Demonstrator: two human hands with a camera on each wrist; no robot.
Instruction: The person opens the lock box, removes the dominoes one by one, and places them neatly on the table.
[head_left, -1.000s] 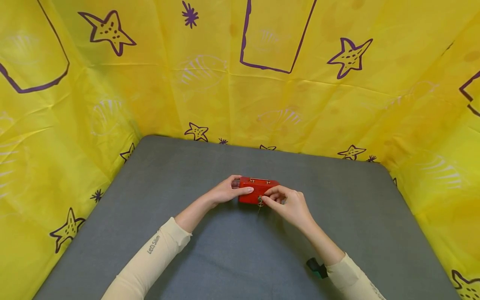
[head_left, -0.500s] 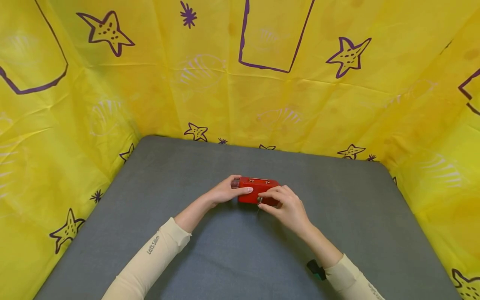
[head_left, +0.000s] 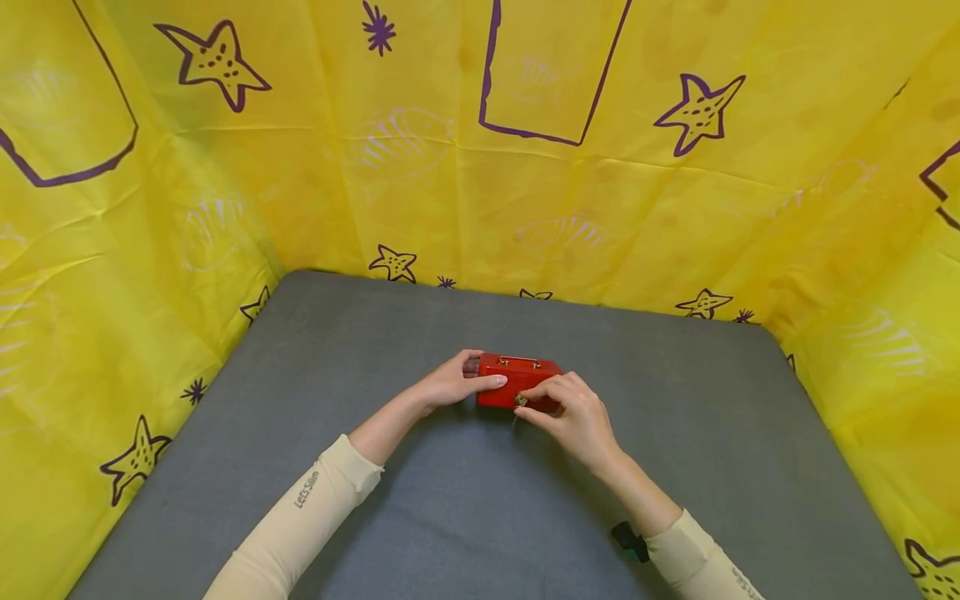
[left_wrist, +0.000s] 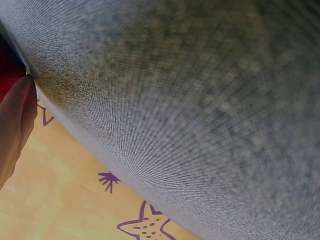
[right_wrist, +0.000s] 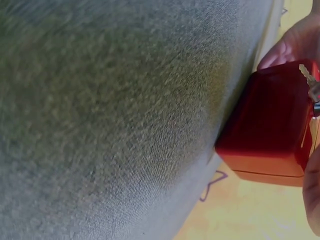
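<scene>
A small red cash box (head_left: 491,398) with a thin metal handle on top stands on the grey table. My left hand (head_left: 450,382) grips its left end, thumb across the front face and fingers round the side. At the lock on the front, thumb and forefinger of my right hand (head_left: 577,414) pinch a small key (head_left: 521,401). The right wrist view shows a second key (right_wrist: 306,75) dangling by the lock, the box (right_wrist: 270,112) and part of my left hand (right_wrist: 295,45). Only a corner of the box (left_wrist: 7,82) appears in the left wrist view.
The grey tabletop (head_left: 390,325) spreads around the box. Yellow cloth (head_left: 450,200) printed with purple starfish hangs behind it and on both sides. A dark device (head_left: 630,540) sits at my right forearm.
My right thumb and forefinger have shifted on the key, the thumb moving lower at the lock. The left hand and the box have stayed in place.
</scene>
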